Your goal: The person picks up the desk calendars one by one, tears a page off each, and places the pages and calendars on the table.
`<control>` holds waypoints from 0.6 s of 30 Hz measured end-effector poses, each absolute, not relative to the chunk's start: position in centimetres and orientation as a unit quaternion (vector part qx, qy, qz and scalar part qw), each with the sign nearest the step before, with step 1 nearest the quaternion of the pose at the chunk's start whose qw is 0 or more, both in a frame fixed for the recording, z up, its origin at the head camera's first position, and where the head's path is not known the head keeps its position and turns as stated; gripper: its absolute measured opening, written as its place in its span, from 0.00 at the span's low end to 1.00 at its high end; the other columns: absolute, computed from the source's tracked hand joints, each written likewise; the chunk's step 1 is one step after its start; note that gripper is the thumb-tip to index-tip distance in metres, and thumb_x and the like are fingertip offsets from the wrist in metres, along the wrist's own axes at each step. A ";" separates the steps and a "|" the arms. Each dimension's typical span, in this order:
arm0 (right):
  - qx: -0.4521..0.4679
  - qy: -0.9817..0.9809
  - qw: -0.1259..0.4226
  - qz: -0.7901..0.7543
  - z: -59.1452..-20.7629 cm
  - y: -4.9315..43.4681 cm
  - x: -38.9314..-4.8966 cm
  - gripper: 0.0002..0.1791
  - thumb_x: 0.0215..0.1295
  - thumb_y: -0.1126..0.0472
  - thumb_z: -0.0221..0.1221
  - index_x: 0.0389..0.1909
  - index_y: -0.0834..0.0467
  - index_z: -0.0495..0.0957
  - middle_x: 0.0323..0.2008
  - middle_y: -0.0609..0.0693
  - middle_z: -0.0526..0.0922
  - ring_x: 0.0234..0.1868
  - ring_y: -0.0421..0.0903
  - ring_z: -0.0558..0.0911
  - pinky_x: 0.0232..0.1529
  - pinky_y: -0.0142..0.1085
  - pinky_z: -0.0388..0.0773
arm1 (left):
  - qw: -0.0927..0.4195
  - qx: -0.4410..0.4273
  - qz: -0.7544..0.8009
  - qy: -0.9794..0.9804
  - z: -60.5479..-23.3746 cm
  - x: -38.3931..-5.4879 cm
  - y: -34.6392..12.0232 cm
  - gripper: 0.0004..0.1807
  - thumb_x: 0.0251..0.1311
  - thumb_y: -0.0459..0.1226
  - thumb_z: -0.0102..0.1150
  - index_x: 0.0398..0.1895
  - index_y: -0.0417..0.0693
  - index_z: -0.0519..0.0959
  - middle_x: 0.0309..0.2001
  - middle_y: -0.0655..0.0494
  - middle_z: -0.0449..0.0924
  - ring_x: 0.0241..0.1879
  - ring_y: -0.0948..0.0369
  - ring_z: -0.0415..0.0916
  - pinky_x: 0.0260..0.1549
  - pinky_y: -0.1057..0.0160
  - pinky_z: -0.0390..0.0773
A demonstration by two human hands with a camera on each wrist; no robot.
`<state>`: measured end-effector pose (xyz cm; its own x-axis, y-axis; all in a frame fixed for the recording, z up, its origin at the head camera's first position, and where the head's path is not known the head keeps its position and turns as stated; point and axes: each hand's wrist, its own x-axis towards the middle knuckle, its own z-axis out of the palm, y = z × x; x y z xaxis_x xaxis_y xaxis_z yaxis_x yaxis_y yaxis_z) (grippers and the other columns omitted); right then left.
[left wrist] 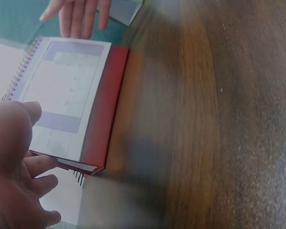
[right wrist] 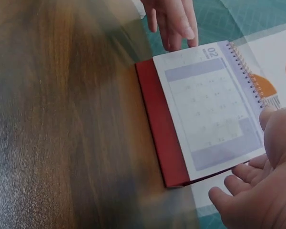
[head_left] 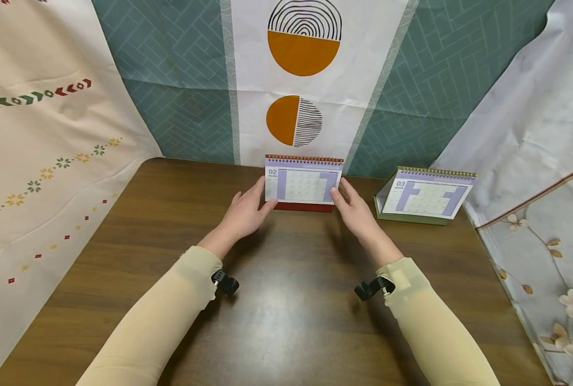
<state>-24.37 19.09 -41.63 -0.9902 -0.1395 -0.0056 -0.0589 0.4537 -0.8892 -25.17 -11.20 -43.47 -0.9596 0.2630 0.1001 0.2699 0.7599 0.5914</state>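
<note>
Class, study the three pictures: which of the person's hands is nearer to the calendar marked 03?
The right hand. It is at the 02 calendar's near side, just left of the 03 calendar; the left hand is at the opposite side, farther away.

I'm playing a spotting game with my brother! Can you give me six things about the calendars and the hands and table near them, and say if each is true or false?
1. The red-based desk calendar shows 02. True.
2. The green-based desk calendar shows 12. False: it shows 03.
3. The left hand is at the red-based desk calendar's left side. True.
4. The right hand is on the green-based desk calendar. False: it is at the red-based one.
5. Both calendars stand on a wooden table. True.
6. The calendars are stacked. False: they stand apart.
</note>
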 end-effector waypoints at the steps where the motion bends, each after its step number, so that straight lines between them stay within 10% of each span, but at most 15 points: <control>1: -0.060 0.851 0.041 -0.519 -41.7 19.1 -24.5 0.41 0.90 0.43 0.50 0.91 0.55 0.48 0.87 0.58 0.58 0.86 0.56 0.58 0.83 0.56 0.56 | 0.003 -0.142 -0.317 -0.938 -43.5 -25.2 -11.2 0.45 0.85 0.52 0.55 0.91 0.43 0.48 0.87 0.46 0.57 0.84 0.46 0.59 0.79 0.29 0.47; 18: -0.043 0.851 0.004 -0.523 -41.5 19.4 -22.9 0.35 0.89 0.47 0.54 0.86 0.62 0.62 0.77 0.63 0.72 0.80 0.57 0.70 0.80 0.53 0.64 | 0.000 -0.155 -0.381 -0.912 -43.4 -24.7 -11.6 0.40 0.85 0.48 0.56 0.90 0.47 0.53 0.81 0.42 0.67 0.79 0.46 0.66 0.77 0.41 0.65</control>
